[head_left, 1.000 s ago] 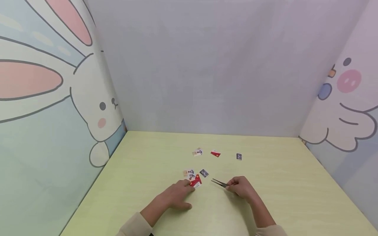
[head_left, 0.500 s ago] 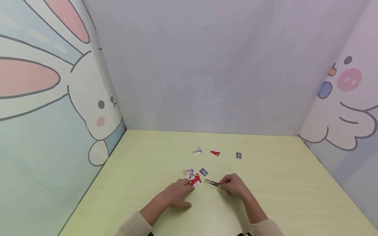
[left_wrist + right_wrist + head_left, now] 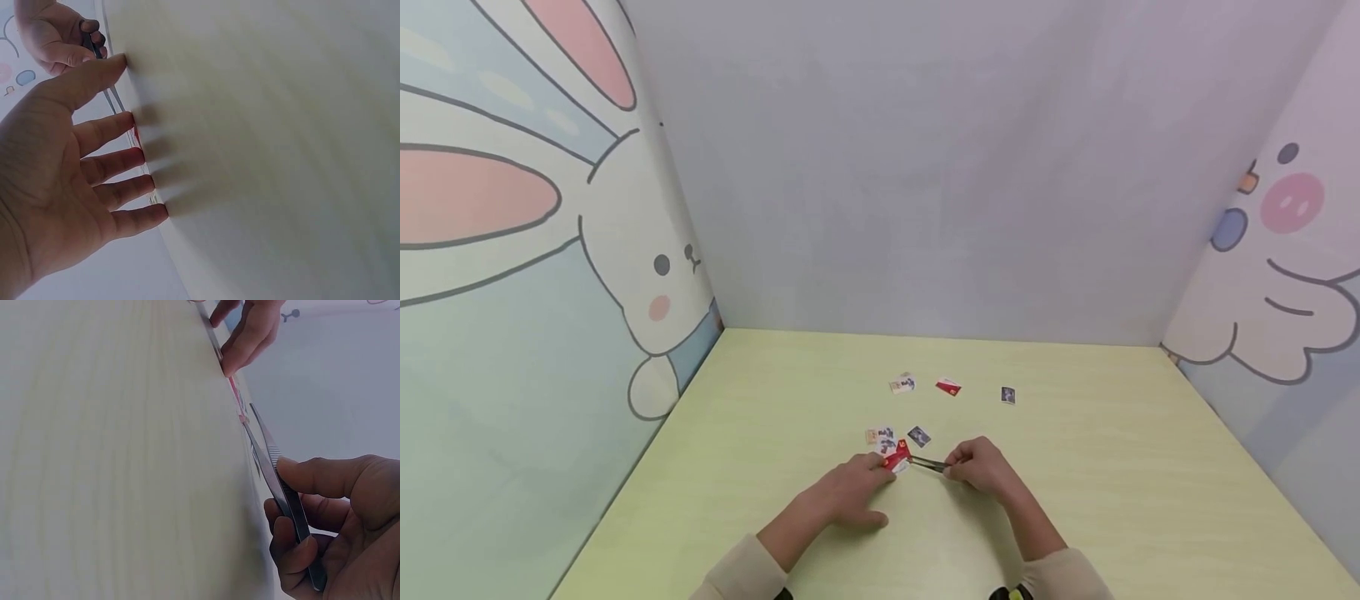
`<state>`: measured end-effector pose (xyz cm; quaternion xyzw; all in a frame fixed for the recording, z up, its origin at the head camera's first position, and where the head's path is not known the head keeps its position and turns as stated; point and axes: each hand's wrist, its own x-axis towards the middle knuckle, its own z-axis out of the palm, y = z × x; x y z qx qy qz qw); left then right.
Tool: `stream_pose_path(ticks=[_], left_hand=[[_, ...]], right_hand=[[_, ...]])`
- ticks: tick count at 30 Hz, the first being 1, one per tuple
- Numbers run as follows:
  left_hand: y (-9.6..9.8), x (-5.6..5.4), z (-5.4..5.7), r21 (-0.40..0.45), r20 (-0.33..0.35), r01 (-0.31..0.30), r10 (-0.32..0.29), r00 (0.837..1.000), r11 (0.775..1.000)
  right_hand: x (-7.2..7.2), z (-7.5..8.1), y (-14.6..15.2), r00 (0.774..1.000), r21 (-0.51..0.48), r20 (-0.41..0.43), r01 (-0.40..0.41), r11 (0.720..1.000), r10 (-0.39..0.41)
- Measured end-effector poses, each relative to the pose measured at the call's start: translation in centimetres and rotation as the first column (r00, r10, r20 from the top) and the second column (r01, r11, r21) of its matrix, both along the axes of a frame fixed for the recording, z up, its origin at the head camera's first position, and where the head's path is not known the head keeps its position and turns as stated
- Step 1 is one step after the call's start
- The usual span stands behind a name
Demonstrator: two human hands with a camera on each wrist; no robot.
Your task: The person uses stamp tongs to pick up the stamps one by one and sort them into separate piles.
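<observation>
My right hand (image 3: 979, 467) grips a pair of metal tweezers (image 3: 279, 481) between thumb and fingers. The tweezers' tips reach the right edge of the red and white cards (image 3: 896, 457), their arms apart in the right wrist view. Whether the tips touch a card I cannot tell. My left hand (image 3: 850, 492) lies with fingers spread, its fingertips pressing the lower part of these red cards. In the left wrist view the straight fingers (image 3: 115, 169) touch the tabletop. Just above the red cards lie small printed cards (image 3: 880, 437), overlapping, and a dark picture card (image 3: 919, 436).
Farther back on the pale yellow table (image 3: 775, 400) lie a white printed pile (image 3: 902, 383), a red and white card (image 3: 948, 386) and a dark card (image 3: 1008, 395). A grey wall (image 3: 925, 183) stands behind, with cartoon-printed side panels (image 3: 647, 317) on both sides.
My right hand has moved left with the tweezers, bringing their tips from beside the cards to the red cards' edge. The left hand has stayed in place.
</observation>
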<state>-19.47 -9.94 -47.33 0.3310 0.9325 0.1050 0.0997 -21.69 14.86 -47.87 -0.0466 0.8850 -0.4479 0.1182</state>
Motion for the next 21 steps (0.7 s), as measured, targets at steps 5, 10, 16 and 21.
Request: stream_pose_path(ticks=[5,10,16,21], left_hand=[[0.02,0.06,0.15,-0.004,0.004,0.001,0.0,1.0,1.0],[-0.05,0.1,0.01,-0.001,0.004,0.003,-0.003,1.0,1.0],[-0.08,0.15,-0.1,0.016,0.007,0.008,-0.008,1.0,1.0],[-0.06,0.09,-0.18,0.016,-0.004,0.006,-0.006,1.0,1.0]], right_hand=[[-0.36,-0.06,-0.41,1.0,0.011,-0.013,-0.013,1.0,0.013],[-0.4,-0.06,-0.76,1.0,0.01,0.0,-0.029,1.0,0.029],[-0.11,-0.15,-0.95,0.999,-0.002,-0.003,-0.046,0.999,0.046],[0.0,-0.15,-1.05,0.998,-0.007,-0.024,-0.051,0.999,0.051]])
